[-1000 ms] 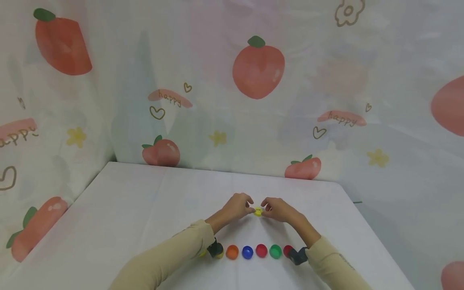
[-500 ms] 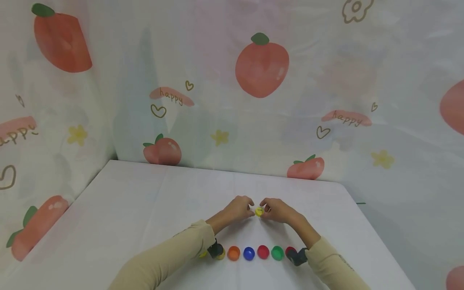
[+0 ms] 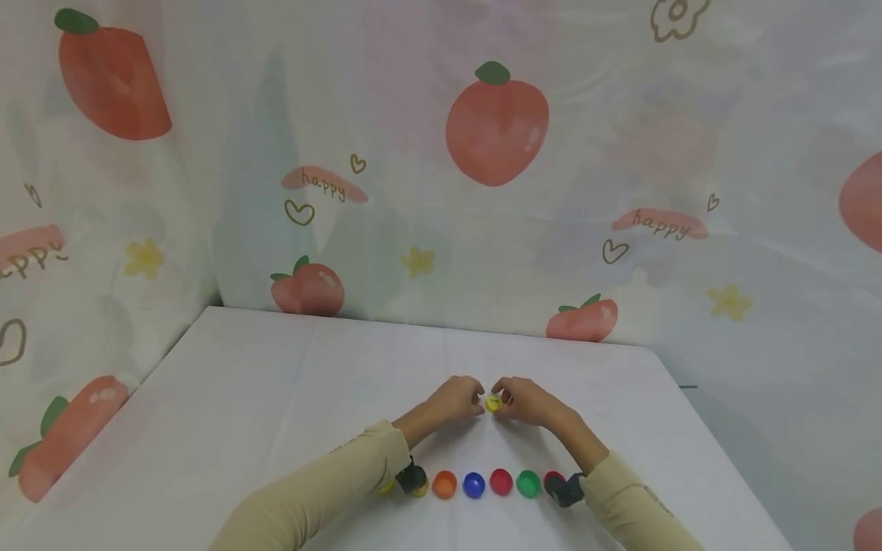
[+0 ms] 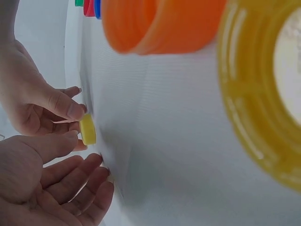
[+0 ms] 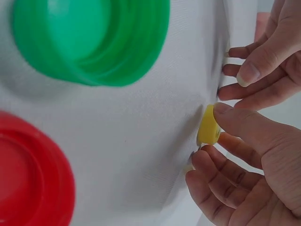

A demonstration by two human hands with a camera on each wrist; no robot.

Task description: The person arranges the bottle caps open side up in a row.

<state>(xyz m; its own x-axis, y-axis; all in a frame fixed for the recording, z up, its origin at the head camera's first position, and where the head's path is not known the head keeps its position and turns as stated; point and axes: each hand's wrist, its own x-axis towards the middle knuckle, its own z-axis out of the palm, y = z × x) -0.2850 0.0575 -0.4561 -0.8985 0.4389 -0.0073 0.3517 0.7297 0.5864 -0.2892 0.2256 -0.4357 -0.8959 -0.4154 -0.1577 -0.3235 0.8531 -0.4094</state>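
Observation:
A small yellow bottle cap is between my two hands, over the far middle part of the table. My right hand pinches it between thumb and fingers, and in the right wrist view the cap appears edge-on under the thumb tip. My left hand is just left of the cap, fingers loosely bent. The right wrist view shows a gap between the left thumb and the cap. In the left wrist view the left fingers curve loosely with nothing held.
Nearer the body runs a row of caps: orange, blue, red, green. The wrist cameras partly cover a second red cap and yellow ones at the ends. A patterned curtain hangs behind the white table.
The yellow cap has tilted so more of its round face shows in the head view. Both hands stay nearly in place; the head view has shifted slightly.

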